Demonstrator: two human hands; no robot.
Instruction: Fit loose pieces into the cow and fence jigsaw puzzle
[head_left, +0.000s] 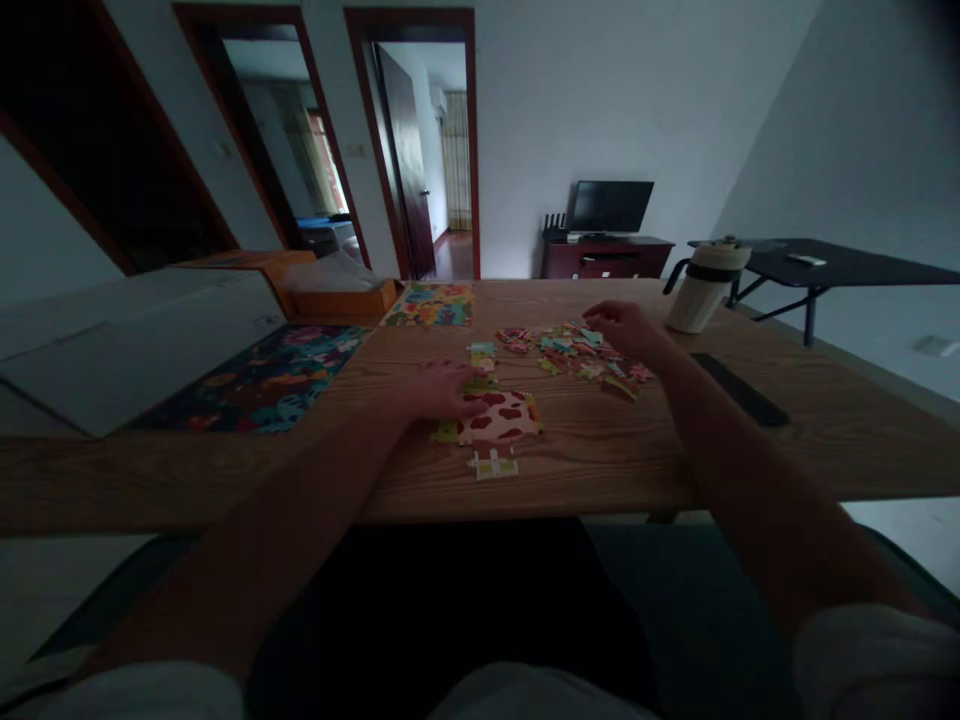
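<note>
My left hand [444, 388] lies low over the table, fingers stretched out, touching or just above the left edge of a joined patch of jigsaw puzzle [501, 418], cream with dark red blotches. Right below that patch is a pale puzzle piece strip [495, 466]. Beyond my left fingers sit a few more joined pieces [482, 352]. My right hand [619, 325] reaches over the far side of a pile of loose puzzle pieces [574, 348], its fingers loosely bent and apart; nothing shows in them. Whether its fingertips touch a piece is too dark to see.
A white pitcher with a dark handle [705, 287] and a dark flat strip [739, 388] are on the right. At left are a dark floral picture sheet [277, 375], a white box [142, 335] and an orange box [341, 300]. Another colourful sheet [431, 303] lies at the back.
</note>
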